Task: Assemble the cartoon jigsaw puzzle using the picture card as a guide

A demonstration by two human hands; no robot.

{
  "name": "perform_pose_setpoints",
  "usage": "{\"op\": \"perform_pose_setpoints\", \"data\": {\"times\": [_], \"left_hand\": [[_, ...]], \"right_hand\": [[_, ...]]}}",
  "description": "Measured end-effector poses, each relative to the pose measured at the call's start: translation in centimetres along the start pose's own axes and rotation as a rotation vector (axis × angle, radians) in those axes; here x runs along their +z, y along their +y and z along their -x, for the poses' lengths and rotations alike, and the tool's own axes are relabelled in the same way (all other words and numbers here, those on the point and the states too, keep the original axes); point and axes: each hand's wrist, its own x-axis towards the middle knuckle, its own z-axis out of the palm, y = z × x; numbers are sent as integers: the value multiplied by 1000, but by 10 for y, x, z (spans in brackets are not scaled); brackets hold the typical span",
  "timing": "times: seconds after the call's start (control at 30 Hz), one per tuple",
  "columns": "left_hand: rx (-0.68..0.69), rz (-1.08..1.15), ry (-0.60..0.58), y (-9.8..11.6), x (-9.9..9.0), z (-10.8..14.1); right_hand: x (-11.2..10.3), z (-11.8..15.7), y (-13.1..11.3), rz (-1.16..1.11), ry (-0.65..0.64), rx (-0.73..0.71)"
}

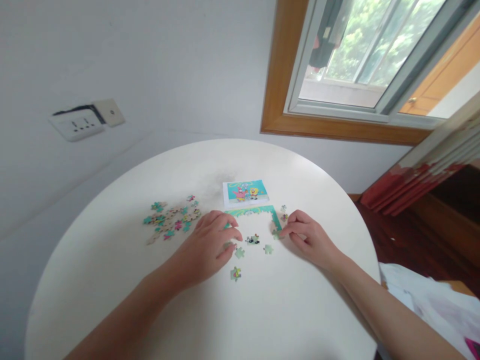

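Note:
On a round white table, a partly joined puzzle border (276,218) runs along the top and right side. My right hand (309,237) has its fingertips on a pale green piece (276,234) at the border's lower right end. My left hand (212,242) rests over the border's left side, fingers spread and curved, hiding part of it. Near its thumb lies a green piece (239,252). Inside the border is a small dark-patterned cluster (253,239). Another green piece (268,249) and a multicoloured piece (236,273) lie lower down.
A picture card (245,193) with cartoon figures lies behind the border. Many loose pieces (170,220) are heaped at the left. Two small pieces sit right of the border. The white table (112,280) stands against a wall below a window.

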Motion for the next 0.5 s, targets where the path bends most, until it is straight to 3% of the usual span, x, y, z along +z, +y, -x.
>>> {"op": "perform_pose_setpoints", "data": {"times": [0.13, 0.33, 0.5], "left_hand": [[-2, 11, -52, -2, -6, 4], [-29, 23, -56, -4, 1, 6], [-23, 66, -70, 1, 8, 3]], "right_hand": [[2, 0, -2, -12, -26, -3], [6, -1, -3, -4, -36, -18], [11, -1, -13, 108, -23, -175]]}}
